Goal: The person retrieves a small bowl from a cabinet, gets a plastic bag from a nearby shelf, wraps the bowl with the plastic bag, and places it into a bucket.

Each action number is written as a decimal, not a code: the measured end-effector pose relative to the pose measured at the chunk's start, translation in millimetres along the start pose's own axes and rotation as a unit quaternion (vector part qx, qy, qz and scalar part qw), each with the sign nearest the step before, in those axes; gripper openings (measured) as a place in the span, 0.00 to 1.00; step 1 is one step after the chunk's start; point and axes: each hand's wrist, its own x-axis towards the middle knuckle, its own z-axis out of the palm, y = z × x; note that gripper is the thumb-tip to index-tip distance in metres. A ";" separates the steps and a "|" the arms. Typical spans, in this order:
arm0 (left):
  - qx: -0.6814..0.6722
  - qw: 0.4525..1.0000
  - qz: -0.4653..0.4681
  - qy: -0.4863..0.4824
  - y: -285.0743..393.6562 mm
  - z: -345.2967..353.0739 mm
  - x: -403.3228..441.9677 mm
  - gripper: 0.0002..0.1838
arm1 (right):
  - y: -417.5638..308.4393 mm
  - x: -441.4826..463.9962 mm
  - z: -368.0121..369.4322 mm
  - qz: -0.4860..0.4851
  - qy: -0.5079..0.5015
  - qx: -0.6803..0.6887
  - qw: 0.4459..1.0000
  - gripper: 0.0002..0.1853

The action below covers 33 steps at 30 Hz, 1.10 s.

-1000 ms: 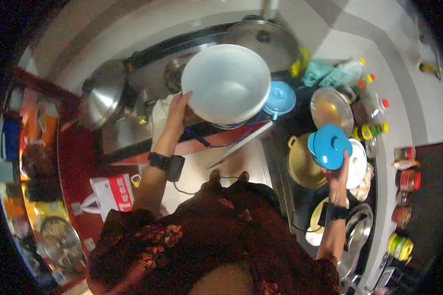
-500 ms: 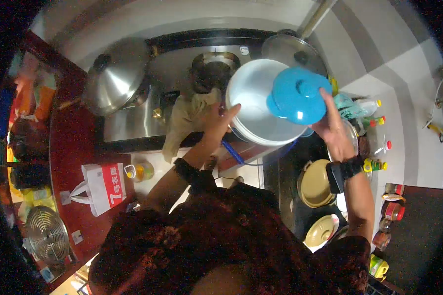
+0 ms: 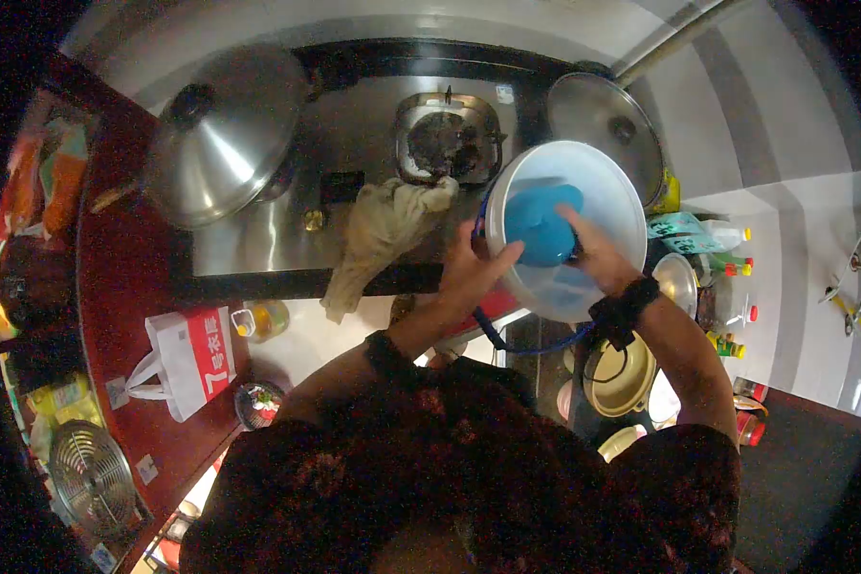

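A white plastic bucket (image 3: 622,206) with a blue handle is held tilted, its mouth facing me. My left hand (image 3: 471,273) grips its left rim, thumb pointing towards the inside. Reaching into the bucket, my right hand (image 3: 603,258) grasps a round blue plastic piece (image 3: 538,230). That piece looks like a lid with a small knob; its right edge is covered by my fingers. Close to my left hand, a beige cloth (image 3: 383,230) hangs over the front of the stove.
The steel stove (image 3: 244,253) carries a domed wok lid (image 3: 225,143) and a burner (image 3: 448,139). A glass lid (image 3: 607,124) leans at the back right. Tan pots (image 3: 620,378) and bottles (image 3: 737,268) stand on the right. A paper bag (image 3: 187,364) is at left.
The blue piece has moved left and down, from over the bucket's right rim to inside it, with my right hand. The bucket has shifted right and slightly down.
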 end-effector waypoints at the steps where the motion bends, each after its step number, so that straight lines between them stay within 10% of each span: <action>1: 0.031 0.999 0.032 -0.010 -1.8 -0.7 0.0 0.36 | 39.8 34.9 -32.3 -0.135 -0.005 -0.186 0.973 0.33; 2: 0.062 0.996 0.065 -0.020 -4.0 -1.5 0.8 0.38 | 60.0 55.5 -50.5 -0.262 -0.010 -0.361 0.895 0.31; 9: 0.083 0.994 0.072 -0.003 -24.4 4.7 0.3 0.39 | 41.4 43.4 -22.0 -0.218 -0.024 -0.452 0.865 0.34; 14: 0.099 0.995 -0.005 -0.008 8.1 4.1 -8.8 0.38 | 19.1 26.9 2.4 -0.013 0.004 -0.058 0.998 0.23; 18: 0.123 0.992 0.025 -0.008 3.3 6.2 -9.1 0.38 | 40.9 50.6 -12.8 0.077 0.035 0.092 0.992 0.21; 20: 0.071 0.997 -0.014 -0.014 5.2 7.7 -9.7 0.38 | 101.2 95.3 -59.1 -0.136 -0.081 -0.191 0.969 0.22; 27: 0.094 0.995 0.013 -0.017 11.1 6.0 -13.3 0.34 | 135.7 123.6 -83.1 -0.133 -0.073 -0.355 0.923 0.23; 33: 0.143 0.990 -0.006 0.001 16.7 7.4 -13.0 0.35 | 91.7 94.2 -44.8 0.042 0.008 0.009 0.999 0.29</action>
